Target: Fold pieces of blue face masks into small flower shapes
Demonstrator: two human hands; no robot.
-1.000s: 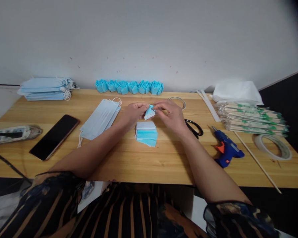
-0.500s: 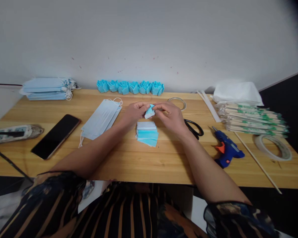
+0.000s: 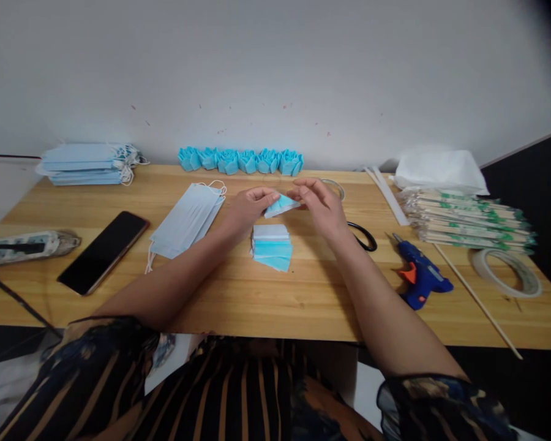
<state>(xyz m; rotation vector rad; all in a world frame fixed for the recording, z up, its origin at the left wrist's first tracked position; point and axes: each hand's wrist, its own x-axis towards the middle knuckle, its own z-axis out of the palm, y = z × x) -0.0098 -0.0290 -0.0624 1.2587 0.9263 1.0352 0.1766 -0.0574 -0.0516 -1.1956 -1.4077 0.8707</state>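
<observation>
My left hand (image 3: 252, 207) is closed, pinching the left side of a folded blue and white fabric piece (image 3: 281, 206) between thumb and fingers. The piece has a triangular shape with a pale lower edge. At its right corner is my right hand (image 3: 320, 205), its fingers apart; whether a fingertip touches the corner I cannot tell. Just below on the table lies a small stack of cut blue and white fabric pieces (image 3: 272, 248), slightly fanned out.
Blue fabric roses (image 3: 228, 162) line the wall. Face masks (image 3: 188, 217) and a phone (image 3: 103, 252) lie left, with a mask stack (image 3: 87, 164) behind. Rightward are a tape roll (image 3: 333, 188), black scissor handles (image 3: 365, 237), a blue glue gun (image 3: 420, 272) and packaged sticks (image 3: 468, 220).
The fabric piece has turned from a narrow folded shape into a wider triangle. My right hand has shifted slightly right and its fingers have spread. My left hand keeps its pinch.
</observation>
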